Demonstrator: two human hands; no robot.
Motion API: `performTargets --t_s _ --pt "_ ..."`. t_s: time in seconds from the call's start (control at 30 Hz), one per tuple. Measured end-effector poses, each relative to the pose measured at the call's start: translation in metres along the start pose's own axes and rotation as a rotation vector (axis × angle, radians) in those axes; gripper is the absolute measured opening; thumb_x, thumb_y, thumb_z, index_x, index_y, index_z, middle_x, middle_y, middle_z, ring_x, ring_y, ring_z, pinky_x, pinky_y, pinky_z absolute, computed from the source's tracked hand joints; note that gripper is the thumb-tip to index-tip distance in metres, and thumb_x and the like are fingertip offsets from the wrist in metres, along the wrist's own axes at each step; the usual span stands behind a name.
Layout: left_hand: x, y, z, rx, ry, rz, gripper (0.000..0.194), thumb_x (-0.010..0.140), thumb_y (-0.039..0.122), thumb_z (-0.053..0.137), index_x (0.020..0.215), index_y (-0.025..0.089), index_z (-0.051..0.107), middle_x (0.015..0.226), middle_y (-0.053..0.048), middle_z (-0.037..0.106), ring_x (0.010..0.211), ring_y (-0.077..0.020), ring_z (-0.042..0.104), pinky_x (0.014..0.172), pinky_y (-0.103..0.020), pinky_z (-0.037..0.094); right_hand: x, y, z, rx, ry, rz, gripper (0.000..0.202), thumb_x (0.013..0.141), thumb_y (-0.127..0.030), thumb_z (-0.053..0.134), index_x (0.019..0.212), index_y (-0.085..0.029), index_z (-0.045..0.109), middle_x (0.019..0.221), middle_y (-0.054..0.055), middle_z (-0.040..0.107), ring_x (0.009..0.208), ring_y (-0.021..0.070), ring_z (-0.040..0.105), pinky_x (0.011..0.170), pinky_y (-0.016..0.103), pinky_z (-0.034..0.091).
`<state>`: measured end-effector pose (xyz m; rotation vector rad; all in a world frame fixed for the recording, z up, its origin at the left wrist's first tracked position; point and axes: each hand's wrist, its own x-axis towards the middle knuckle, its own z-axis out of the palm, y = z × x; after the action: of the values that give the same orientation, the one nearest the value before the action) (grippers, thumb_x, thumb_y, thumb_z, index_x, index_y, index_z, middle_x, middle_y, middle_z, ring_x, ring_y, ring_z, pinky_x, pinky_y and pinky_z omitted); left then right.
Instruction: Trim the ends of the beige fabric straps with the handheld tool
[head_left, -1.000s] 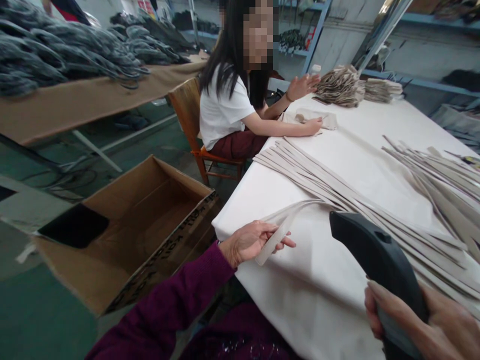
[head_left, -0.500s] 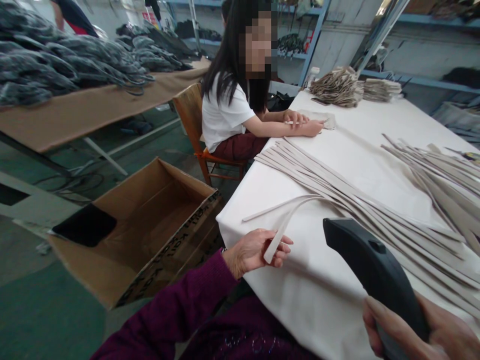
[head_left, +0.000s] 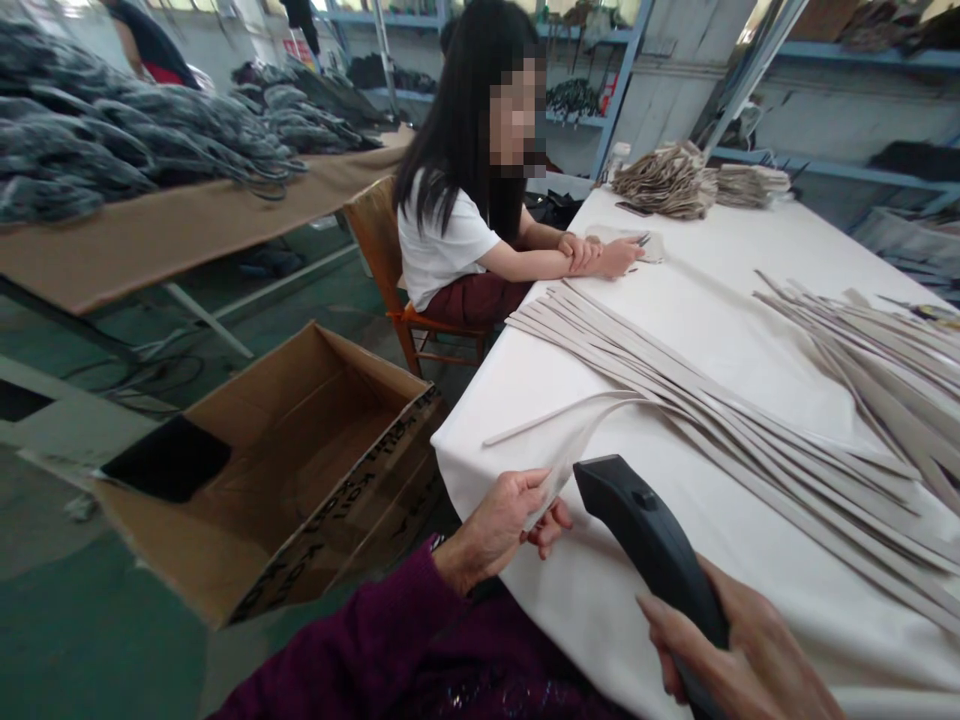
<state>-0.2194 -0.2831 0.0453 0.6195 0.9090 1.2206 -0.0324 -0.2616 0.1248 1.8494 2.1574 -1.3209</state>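
Nearest to me, my right hand (head_left: 739, 640) is wrapped round a black handheld tool (head_left: 649, 540); my left hand (head_left: 499, 520) pinches the end of a pale strip (head_left: 581, 425) at the near corner of the bench (head_left: 487, 455); the strip arches back to a spread of loose strips (head_left: 675, 385) lying across the white cover, which hangs in folds over the edge; a second bunch (head_left: 885, 350) lies to the right. On the green floor (head_left: 82, 620) to the left stands an open cardboard box (head_left: 247, 430); beyond it a co-worker (head_left: 450, 240) sits on a wooden chair (head_left: 375, 215), forearms on the bench; farther off I see gathered bundles (head_left: 667, 180), a brown-covered table (head_left: 150, 220) heaped with a dark pile (head_left: 112, 150), and blue shelves (head_left: 832, 162) along the wall.

Against half a second ago, the tool has swung left, its head now just beside the strip; whether they touch I cannot tell; the co-worker's hand has settled on the other wrist.
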Motion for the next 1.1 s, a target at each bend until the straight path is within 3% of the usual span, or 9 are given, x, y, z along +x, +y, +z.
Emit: performTargets --t_s 0.17,0.3,0.43,0.6,0.9,1.1 --pt "0.000 -0.001 -0.005 -0.033 -0.034 0.009 0.026 0.078 0.034 0.053 0.091 0.012 0.058 0.063 0.002 0.045 0.041 -0.0023 0.029 0.041 -0.020 0.025 0.015 -0.004 0.002 0.039 -0.061 -0.059 0.029 0.076 -0.047 0.045 0.071 -0.018 0.048 0.046 -0.002 0.056 0.043 0.0131 0.052 0.044 0.022 0.040" --pt "0.000 -0.003 -0.006 -0.054 -0.030 -0.023 0.031 0.076 0.033 0.056 0.100 0.013 0.058 0.063 0.004 0.043 0.042 -0.0009 0.024 0.041 -0.019 0.021 0.024 -0.009 -0.010 0.082 0.014 -0.098 0.029 0.078 -0.047 0.045 0.070 -0.019 0.047 0.049 -0.002 0.056 0.043 0.0123 0.052 0.042 0.022 0.039" --pt "0.003 -0.003 -0.004 -0.067 -0.011 -0.033 0.031 0.076 0.037 0.057 0.094 0.012 0.060 0.065 0.002 0.044 0.042 -0.0005 0.025 0.041 -0.020 0.020 0.015 -0.009 -0.017 0.032 0.046 -0.041 0.031 0.077 -0.049 0.044 0.066 -0.020 0.046 0.047 -0.002 0.056 0.043 0.0130 0.053 0.043 0.022 0.038" --pt "0.007 -0.005 -0.001 -0.047 -0.003 -0.045 0.033 0.074 0.042 0.058 0.088 0.012 0.060 0.063 0.003 0.043 0.041 -0.0005 0.025 0.041 -0.020 0.019 0.009 -0.003 -0.010 0.011 -0.075 -0.067 0.031 0.078 -0.049 0.042 0.069 -0.019 0.047 0.048 -0.002 0.056 0.046 0.0132 0.054 0.047 0.022 0.041" --pt "0.013 -0.014 -0.005 -0.049 -0.012 -0.033 0.049 0.076 0.034 0.057 0.123 0.020 0.048 0.061 0.006 0.037 0.042 -0.0009 0.020 0.042 -0.020 0.012 0.020 -0.006 -0.016 0.079 -0.145 -0.094 0.031 0.079 -0.046 0.043 0.066 -0.017 0.048 0.046 -0.001 0.056 0.043 0.0118 0.052 0.042 0.020 0.038" --pt "0.018 -0.023 -0.002 -0.135 -0.019 -0.092 0.055 0.073 0.030 0.059 0.126 0.021 0.045 0.063 0.005 0.041 0.043 -0.0010 0.020 0.044 -0.020 0.014 0.031 -0.003 -0.033 0.107 0.044 -0.043 0.033 0.078 -0.045 0.044 0.062 -0.017 0.050 0.046 -0.001 0.055 0.040 0.0107 0.050 0.039 0.020 0.037"
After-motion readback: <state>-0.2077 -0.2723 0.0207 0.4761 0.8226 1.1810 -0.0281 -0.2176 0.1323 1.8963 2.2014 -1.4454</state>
